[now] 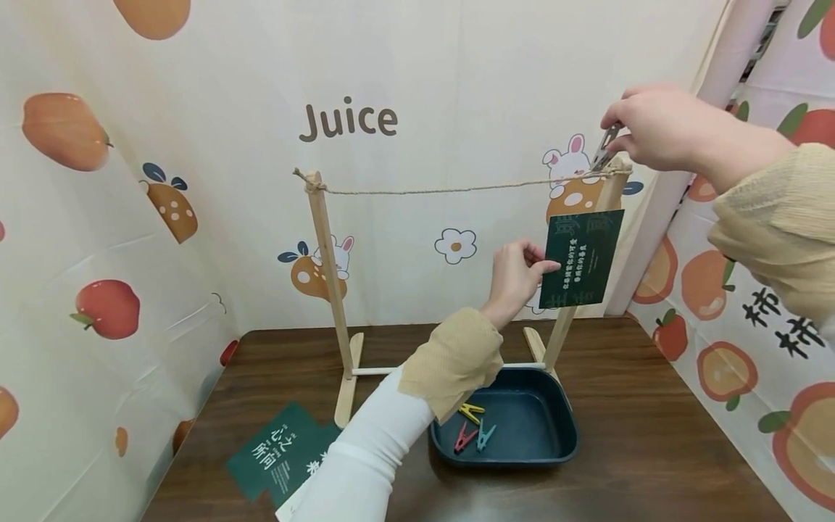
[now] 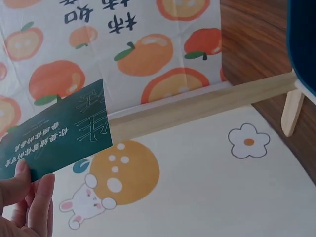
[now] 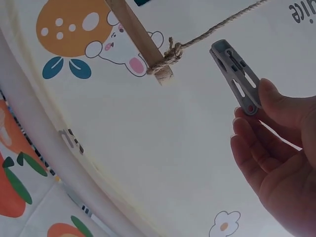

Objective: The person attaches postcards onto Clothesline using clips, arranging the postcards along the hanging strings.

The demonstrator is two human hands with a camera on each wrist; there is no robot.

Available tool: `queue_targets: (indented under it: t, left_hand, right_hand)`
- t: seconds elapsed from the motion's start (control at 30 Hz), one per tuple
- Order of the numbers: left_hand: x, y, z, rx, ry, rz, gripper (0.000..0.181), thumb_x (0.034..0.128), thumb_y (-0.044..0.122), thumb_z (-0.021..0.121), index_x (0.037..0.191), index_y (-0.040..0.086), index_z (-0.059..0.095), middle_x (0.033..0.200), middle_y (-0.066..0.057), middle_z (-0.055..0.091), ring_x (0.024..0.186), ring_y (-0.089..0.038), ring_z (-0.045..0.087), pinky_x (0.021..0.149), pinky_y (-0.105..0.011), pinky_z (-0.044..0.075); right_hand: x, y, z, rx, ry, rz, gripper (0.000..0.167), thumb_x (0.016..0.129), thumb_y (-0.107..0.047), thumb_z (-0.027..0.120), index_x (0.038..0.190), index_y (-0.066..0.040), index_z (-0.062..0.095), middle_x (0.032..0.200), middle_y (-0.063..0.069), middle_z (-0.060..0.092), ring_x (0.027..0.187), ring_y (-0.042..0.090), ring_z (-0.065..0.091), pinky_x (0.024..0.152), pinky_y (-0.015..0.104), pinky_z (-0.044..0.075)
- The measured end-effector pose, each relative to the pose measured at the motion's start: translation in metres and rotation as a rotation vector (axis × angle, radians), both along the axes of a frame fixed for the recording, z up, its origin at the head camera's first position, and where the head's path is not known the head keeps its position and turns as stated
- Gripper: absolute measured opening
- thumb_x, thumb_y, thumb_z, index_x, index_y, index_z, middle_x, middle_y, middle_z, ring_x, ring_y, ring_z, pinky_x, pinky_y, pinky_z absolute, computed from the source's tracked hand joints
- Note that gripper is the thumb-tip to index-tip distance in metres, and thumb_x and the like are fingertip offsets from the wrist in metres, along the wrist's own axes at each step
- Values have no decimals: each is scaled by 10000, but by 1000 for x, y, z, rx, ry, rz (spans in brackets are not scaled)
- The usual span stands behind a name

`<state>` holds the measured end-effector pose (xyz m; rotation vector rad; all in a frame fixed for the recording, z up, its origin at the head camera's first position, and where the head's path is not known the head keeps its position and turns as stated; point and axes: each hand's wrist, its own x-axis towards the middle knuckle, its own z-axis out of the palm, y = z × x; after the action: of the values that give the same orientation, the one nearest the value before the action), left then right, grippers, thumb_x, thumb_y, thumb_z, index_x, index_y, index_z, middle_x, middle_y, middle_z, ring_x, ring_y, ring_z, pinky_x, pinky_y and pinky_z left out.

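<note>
My left hand (image 1: 514, 279) pinches a dark green printed card (image 1: 590, 264) by its left edge, with thumb and fingertips. The card hangs in the air below the twine (image 1: 417, 192), in front of the frame's right wooden post (image 1: 612, 190). Up by that post, my right hand (image 1: 678, 132) holds a grey clothespin (image 3: 236, 76) between thumb and fingers. Its tip points toward the twine, near the knot (image 3: 170, 57); in the right wrist view its tip is apart from the twine. Card and clothespin are apart.
A dark blue tray (image 1: 569, 435) stands on the wooden table (image 1: 652, 435), holding yellow, red and blue clothespins (image 1: 484, 435). More green cards (image 1: 280, 449) lie at the left, partly hidden by my left sleeve. The left post (image 1: 331, 283) bears the twine's other end. Printed cloth hangs behind.
</note>
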<state>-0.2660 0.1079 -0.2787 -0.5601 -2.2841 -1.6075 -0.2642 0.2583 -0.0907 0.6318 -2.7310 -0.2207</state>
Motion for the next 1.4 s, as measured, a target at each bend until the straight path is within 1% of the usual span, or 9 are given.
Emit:
queue_targets:
  t: [0.13,0.23,0.37,0.5,0.6,0.87,1.13,1.3,1.4]
  left_hand:
    - [-6,1,4,22,-7,6,155,733,120,711,745,43,578,638,14,520,521,-48,483,473,-119,412]
    - [-10,3,7,32,-3,10,158,731,113,714,749,32,579,645,8,522,520,-42,496,481,-112,425]
    - [-15,6,11,46,-23,21,161,728,108,717,741,36,574,643,5,520,513,-55,511,477,-112,432]
    - [-19,12,12,64,-57,21,158,728,99,717,727,47,569,638,8,523,527,-91,551,470,-113,434]
    - [-21,16,12,72,-69,14,155,728,92,717,724,45,570,638,8,526,528,-83,551,469,-111,434]
    - [-28,17,17,47,-37,32,161,727,104,719,745,43,572,642,12,531,508,-47,511,470,-113,419]
    - [-33,13,20,41,-27,20,149,734,100,712,763,30,583,655,-3,537,527,-61,514,481,-113,427]
    - [-34,15,22,34,-16,17,152,730,99,718,756,33,584,656,0,536,527,-57,520,482,-112,427]
    - [-34,16,24,31,-21,15,155,730,97,718,757,32,580,659,3,532,533,-57,517,486,-114,426]
  right_hand:
    - [-1,-4,0,2,6,13,272,810,35,578,1031,176,507,980,326,460,868,447,464,767,541,376]
    - [-2,-6,0,2,4,23,265,806,47,578,1029,175,513,968,314,468,858,434,468,763,532,387]
    - [-2,-8,0,30,11,57,244,785,64,593,998,168,535,931,300,492,843,422,479,750,519,398]
    - [-3,-7,0,60,6,82,219,772,83,597,970,161,547,906,291,500,843,422,479,737,514,406]
    - [-3,-4,1,76,4,99,203,765,94,599,951,160,552,891,285,502,838,423,483,737,515,407]
    - [-6,0,5,110,55,203,130,729,123,616,851,149,580,789,243,519,745,392,520,686,504,430]
    - [-7,2,5,127,97,279,55,731,106,623,783,99,611,737,190,543,700,364,544,660,500,430]
    - [-7,0,6,124,93,299,38,739,99,616,766,72,621,720,162,551,687,338,541,653,489,428]
    - [-7,-2,7,132,77,290,42,739,100,615,765,68,624,720,158,556,689,331,537,661,487,426]
